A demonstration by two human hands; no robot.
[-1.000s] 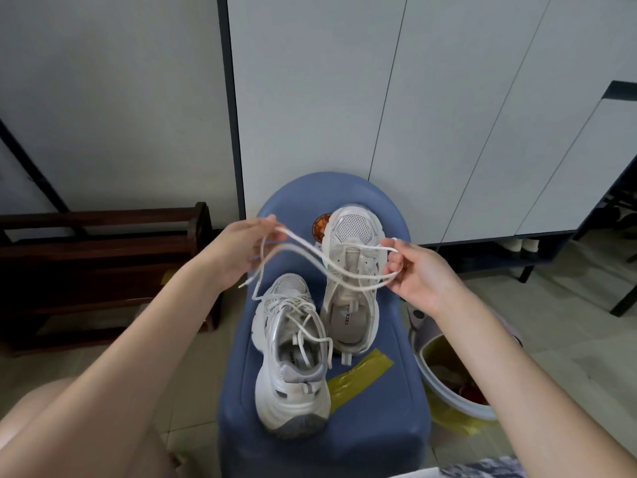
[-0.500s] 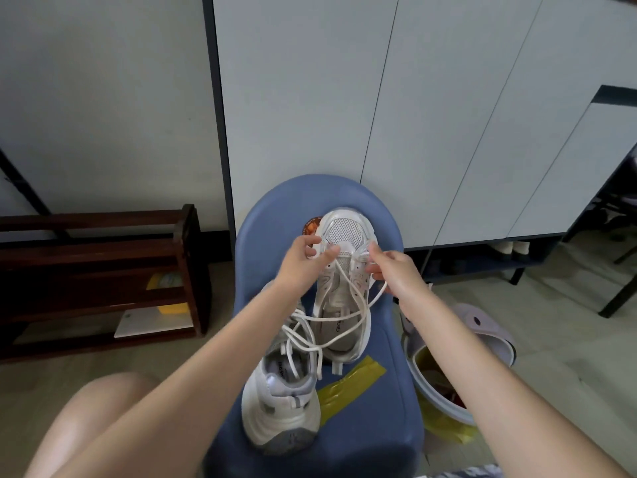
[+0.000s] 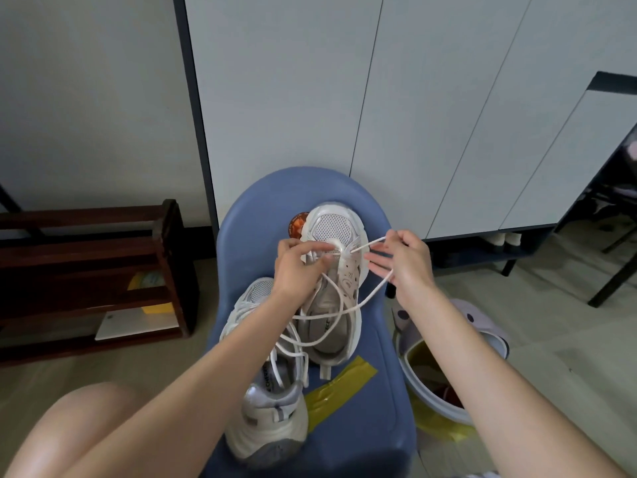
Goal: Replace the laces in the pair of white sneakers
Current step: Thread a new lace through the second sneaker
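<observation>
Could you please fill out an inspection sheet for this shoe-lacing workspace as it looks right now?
Surface: blue stool, holding both shoes.
Job's things: far sneaker, white lace through its front eyelets; near sneaker, laced.
Clutter: yellow wrapper on the stool; orange round item beside the far sneaker's toe.
Hands: left hand on the far sneaker; right hand pinching the lace.
Cables: nothing seen.
Surroundings: wooden rack, white cabinet, bin.
</observation>
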